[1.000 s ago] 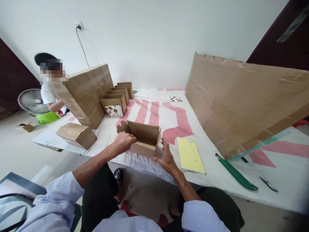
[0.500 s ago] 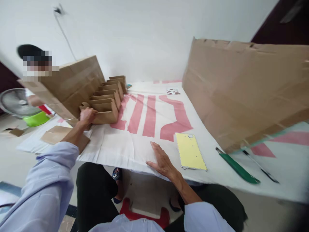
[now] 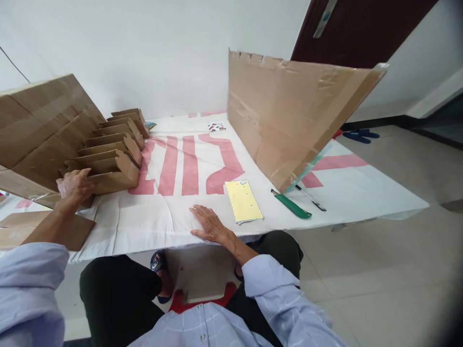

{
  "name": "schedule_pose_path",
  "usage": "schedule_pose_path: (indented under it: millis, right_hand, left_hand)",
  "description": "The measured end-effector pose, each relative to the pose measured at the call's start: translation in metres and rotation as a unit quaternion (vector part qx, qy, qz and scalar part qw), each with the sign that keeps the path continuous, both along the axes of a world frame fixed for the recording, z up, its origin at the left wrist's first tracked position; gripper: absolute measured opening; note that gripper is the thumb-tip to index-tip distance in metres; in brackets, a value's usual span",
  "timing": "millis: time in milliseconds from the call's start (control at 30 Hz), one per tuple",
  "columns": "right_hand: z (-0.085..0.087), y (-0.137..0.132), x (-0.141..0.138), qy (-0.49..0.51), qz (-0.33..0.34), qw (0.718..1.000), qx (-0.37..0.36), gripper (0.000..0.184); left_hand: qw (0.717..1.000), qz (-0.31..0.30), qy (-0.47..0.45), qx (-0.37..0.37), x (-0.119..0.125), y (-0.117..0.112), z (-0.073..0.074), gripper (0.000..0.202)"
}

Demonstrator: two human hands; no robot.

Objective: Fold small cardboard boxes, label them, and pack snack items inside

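Note:
My left hand (image 3: 75, 187) is at the near end of a row of open cardboard boxes (image 3: 117, 180), its fingers bent over the nearest box's edge; the thumb is hard to make out. Behind the row leans a large cardboard panel (image 3: 47, 125). My right hand (image 3: 210, 224) lies palm down on the white cloth (image 3: 144, 221) with the fingers spread, holding nothing. Just right of it sits a yellow card with a wavy edge (image 3: 244, 201), seemingly the top of a thin stack. Further right are a green-handled cutter (image 3: 293, 206) and a pen (image 3: 311, 198).
Another large cardboard panel (image 3: 285, 111) stands slanted on the right of the table. A flat cardboard piece (image 3: 77, 232) lies under my left forearm. A small patterned card (image 3: 216, 126) is at the back. Below the table edge is a red stool (image 3: 179, 303).
The view has swung to the right, so the other person and the fan have left it. My left hand stays at the nearest box; my right hand now rests flatter on the cloth.

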State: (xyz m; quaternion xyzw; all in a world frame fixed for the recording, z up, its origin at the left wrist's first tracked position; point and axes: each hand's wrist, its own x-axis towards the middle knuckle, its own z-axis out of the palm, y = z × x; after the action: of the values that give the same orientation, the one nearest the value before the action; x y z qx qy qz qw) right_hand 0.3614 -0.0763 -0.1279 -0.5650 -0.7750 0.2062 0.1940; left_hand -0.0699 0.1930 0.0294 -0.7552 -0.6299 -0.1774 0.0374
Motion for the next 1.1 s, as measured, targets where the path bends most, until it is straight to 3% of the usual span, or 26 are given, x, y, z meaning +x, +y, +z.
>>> schedule_pose_path:
  millis: [100, 200, 267, 433, 533, 633, 833, 967, 1100]
  right_hand:
    - [0.0, -0.001, 0.001, -0.005, 0.007, 1.0, 0.016, 0.087]
    - [-0.002, 0.001, 0.003, 0.001, 0.004, 0.999, 0.037, 0.083]
    - [-0.003, 0.003, 0.005, 0.003, 0.0, 0.999, 0.048, 0.081]
    - [-0.013, 0.003, 0.014, 0.002, -0.008, 0.996, 0.085, 0.064]
    - [-0.03, 0.009, 0.026, -0.001, -0.058, 0.987, 0.148, 0.051]
    - [-0.049, 0.028, 0.039, 0.011, -0.075, 0.973, 0.218, 0.044]
    - [-0.062, 0.04, 0.043, 0.005, -0.075, 0.963, 0.258, 0.04]
    - [-0.064, 0.038, 0.042, -0.006, -0.091, 0.964, 0.25, 0.039]
    - [-0.065, 0.038, 0.043, -0.009, -0.087, 0.965, 0.249, 0.038]
  left_hand:
    - [0.995, 0.057, 0.035, 0.072, 0.012, -0.021, 0.004, 0.061]
    - [0.994, 0.046, 0.041, 0.096, 0.033, -0.047, -0.003, 0.069]
    - [0.996, 0.03, 0.031, 0.081, 0.048, -0.069, -0.019, 0.069]
    - [0.999, -0.028, -0.015, 0.023, 0.07, -0.144, -0.074, 0.054]
    - [0.998, -0.027, -0.047, 0.015, 0.065, -0.176, -0.09, 0.052]
    - [0.995, 0.035, -0.058, 0.075, 0.036, -0.183, -0.082, 0.051]
    - [0.955, 0.186, -0.125, 0.192, -0.065, -0.176, -0.041, 0.06]
    - [0.927, 0.279, -0.212, 0.133, -0.121, -0.162, -0.029, 0.078]
    - [0.896, 0.326, -0.297, 0.056, -0.159, -0.15, -0.03, 0.093]
